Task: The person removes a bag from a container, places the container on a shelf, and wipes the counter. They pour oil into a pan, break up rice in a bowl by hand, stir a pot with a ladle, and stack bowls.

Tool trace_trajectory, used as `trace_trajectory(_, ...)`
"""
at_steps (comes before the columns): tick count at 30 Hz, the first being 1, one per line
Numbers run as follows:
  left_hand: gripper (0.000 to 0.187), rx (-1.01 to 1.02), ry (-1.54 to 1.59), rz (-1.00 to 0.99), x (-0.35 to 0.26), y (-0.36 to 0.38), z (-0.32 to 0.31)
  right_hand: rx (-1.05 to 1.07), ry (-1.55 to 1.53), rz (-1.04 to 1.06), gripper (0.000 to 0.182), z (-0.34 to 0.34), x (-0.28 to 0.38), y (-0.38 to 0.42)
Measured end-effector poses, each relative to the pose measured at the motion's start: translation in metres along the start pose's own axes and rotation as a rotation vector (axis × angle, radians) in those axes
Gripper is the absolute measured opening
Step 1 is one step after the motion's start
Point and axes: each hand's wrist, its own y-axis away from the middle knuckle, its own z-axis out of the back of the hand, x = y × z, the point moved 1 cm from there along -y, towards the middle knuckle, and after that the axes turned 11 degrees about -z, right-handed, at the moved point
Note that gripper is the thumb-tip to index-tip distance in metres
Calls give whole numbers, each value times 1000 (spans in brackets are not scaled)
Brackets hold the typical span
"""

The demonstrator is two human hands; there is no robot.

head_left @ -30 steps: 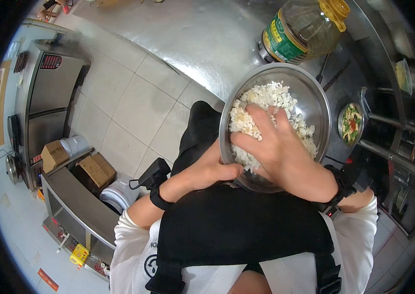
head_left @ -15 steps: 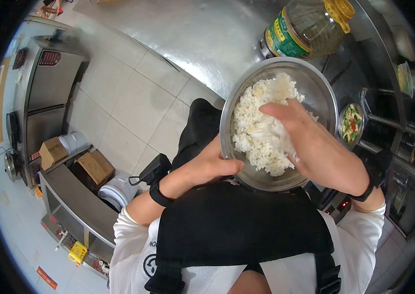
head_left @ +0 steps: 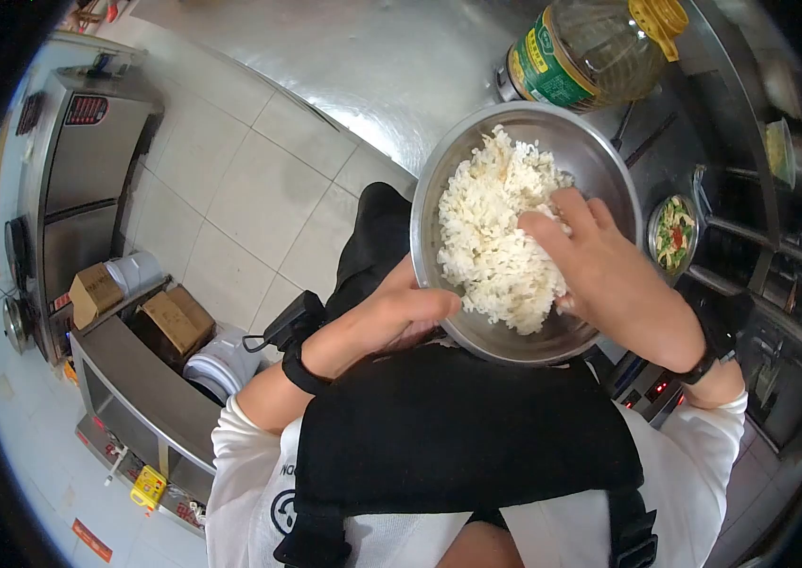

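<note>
A steel bowl (head_left: 599,161) full of cooked white rice (head_left: 491,232) is held in front of my chest. My left hand (head_left: 401,317) grips the bowl by its near rim, thumb over the edge. My right hand (head_left: 595,260) is inside the bowl, fingers spread and pressed into the right side of the rice heap. Both wrists wear black bands.
A large bottle of cooking oil (head_left: 590,47) with a yellow cap stands on the steel counter (head_left: 372,66) beyond the bowl. A small dish of chopped vegetables (head_left: 673,235) sits to the right. Cardboard boxes (head_left: 174,322) and a steel shelf unit (head_left: 145,398) are at lower left on the tiled floor.
My right hand moved from the middle of the rice to the bowl's right side, and the rice got pushed into a heap on the left. The bowl shifted slightly up.
</note>
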Motion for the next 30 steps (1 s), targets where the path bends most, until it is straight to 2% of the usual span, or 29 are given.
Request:
trace_trajectory(2,75,15,-1,-10,1,-2,0,-77,-69,81,40,-8,-5,-10)
trace_trajectory(3,72,10,-83,-26,0,-2,0,-78,-70,81,40,-4,-6,-13)
trace_trajectory(5,67,4,-248,-62,-3,-3,-2,111,-258,2,42,10,-7,-15)
trace_trajectory(6,65,1,-330,-80,-5,-4,-4,109,-256,2,42,15,-6,-14)
trace_trajectory(8,64,-2,-410,-98,-8,-5,-7,-44,-304,-37,44,23,-2,-9)
trace_trajectory(9,64,4,-405,-73,-11,-5,-9,-43,-304,-37,44,26,1,-10)
trace_trajectory(11,64,10,-401,-46,-9,-6,-9,-181,-343,18,54,32,8,-12)
trace_trajectory(12,64,34,-399,-120,-6,-7,-9,-181,-345,15,54,28,9,-18)
trace_trajectory(14,63,58,-399,-193,-4,-9,-6,-362,-245,120,45,17,6,-33)
trace_trajectory(15,63,67,-416,-174,-3,-8,-3,-363,-246,121,45,15,4,-34)
trace_trajectory(17,63,72,-432,-155,-5,-7,-2,-218,-180,214,35,9,2,-36)
trace_trajectory(19,78,72,-320,-2,-9,-7,-4,-169,-209,261,29,2,1,-31)
trace_trajectory(20,78,71,-319,-3,-11,-7,-5,-122,-235,304,23,1,0,-27)
trace_trajectory(22,78,64,-317,38,-13,-7,-6,-85,-257,280,24,4,-4,-21)
trace_trajectory(24,79,67,-307,17,-12,-8,-8,-52,-274,258,24,6,-6,-15)
trace_trajectory(26,80,75,-307,-16,-8,-9,-8,-165,-350,216,30,7,-5,-10)
trace_trajectory(28,62,98,-454,-152,1,-14,-3,-152,-361,196,31,12,-2,-5)
trace_trajectory(29,65,144,-442,-143,5,-19,-2,-125,-384,166,32,13,-1,-5)
trace_trajectory(30,67,168,-442,-218,9,-24,-3,-174,-359,184,36,12,-3,-5)
